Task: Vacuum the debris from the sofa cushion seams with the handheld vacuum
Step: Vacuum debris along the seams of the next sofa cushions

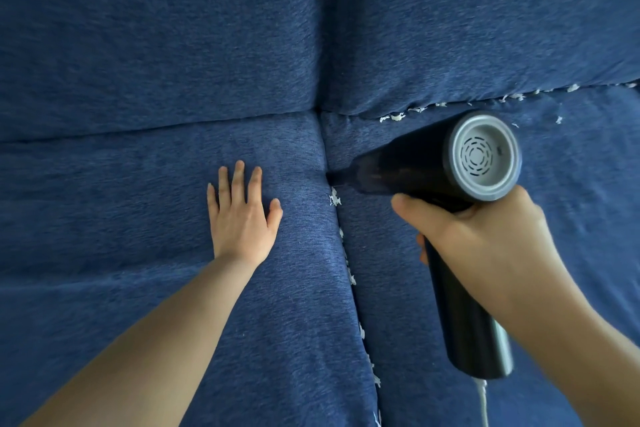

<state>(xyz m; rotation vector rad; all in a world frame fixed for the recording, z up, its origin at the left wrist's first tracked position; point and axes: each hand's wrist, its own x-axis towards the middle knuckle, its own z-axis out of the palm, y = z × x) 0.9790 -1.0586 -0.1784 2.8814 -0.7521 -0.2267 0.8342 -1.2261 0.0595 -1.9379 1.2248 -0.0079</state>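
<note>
Right hand [485,239] grips handheld vacuum [446,166] handle; nozzle tip in centre seam, far end. Left hand [242,218] spread flat on left seat cushion [138,218]. White debris [349,274] lines seam nearward, also right back seam. Advice: draw nozzle slowly nearward, tip kept in seam, left hand pressing gap open.

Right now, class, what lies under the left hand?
The left hand rests flat on the blue seat cushion. Only fabric shows around it; anything beneath the palm is covered.

Vacuum's white cord [482,402] (lower edge) — cut off.
</note>
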